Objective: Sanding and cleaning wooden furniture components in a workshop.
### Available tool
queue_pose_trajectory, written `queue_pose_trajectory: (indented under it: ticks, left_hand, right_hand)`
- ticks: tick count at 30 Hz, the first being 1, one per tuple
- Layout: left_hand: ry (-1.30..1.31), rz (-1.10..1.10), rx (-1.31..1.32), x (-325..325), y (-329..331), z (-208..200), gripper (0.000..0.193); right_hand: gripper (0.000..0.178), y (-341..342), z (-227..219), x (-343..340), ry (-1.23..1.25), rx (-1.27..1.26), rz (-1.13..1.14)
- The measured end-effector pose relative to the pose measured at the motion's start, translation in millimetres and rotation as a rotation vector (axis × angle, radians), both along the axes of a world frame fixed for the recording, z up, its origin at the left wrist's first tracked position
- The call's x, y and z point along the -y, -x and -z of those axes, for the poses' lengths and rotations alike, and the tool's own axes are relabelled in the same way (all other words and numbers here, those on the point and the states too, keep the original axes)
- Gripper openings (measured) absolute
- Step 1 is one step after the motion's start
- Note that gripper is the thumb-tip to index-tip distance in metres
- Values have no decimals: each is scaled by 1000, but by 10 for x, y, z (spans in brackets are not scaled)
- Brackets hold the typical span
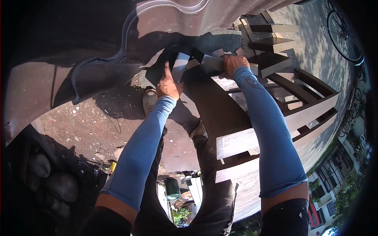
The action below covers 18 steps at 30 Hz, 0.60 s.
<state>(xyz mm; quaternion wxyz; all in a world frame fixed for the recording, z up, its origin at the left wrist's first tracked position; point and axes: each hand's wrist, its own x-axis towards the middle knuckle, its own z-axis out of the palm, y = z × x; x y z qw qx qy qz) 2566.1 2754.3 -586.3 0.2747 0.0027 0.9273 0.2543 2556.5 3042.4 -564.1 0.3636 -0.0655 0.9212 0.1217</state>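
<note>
My left hand (168,84) is closed at the near end of a dark brown slatted wooden piece (214,102), one finger stretched forward along it. Just beyond that finger, a short slat (181,63) catches pale bluish light. My right hand (235,66) is wrapped round the handle of a tool with a flat grey blade (212,63). Motion blurs the blade, so its exact kind is unclear. It points left, over the dark wood toward the short slat. Part of the left hand's grip is hidden.
More brown slatted frames (311,106) lie to the right, with upright slats (273,45) beyond. A large brown sheet (98,78) with a curved clear tube (126,35) spans the far left. Bare dirt (78,126) lies below it. A bicycle wheel (340,37) stands at far right.
</note>
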Motion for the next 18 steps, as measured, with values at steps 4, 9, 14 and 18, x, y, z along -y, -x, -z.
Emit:
queue_pose_trajectory:
  ticks: [4,9,14,18]
  left_hand:
    - [31,-57,36,113,-56,107,87]
    - [-159,-125,-117,180,-292,-582,83]
    - [-328,-224,-242,793,-425,-1599,84]
    - [-204,-401,-78,1376,-572,-3262,75]
  right_hand:
    - [44,37,0,28,58,26,32]
    - [46,38,-787,34,103,30,56]
    - [39,215,-1968,610,158,-159,-135]
    - [46,165,-3509,1242,245,-153,-303]
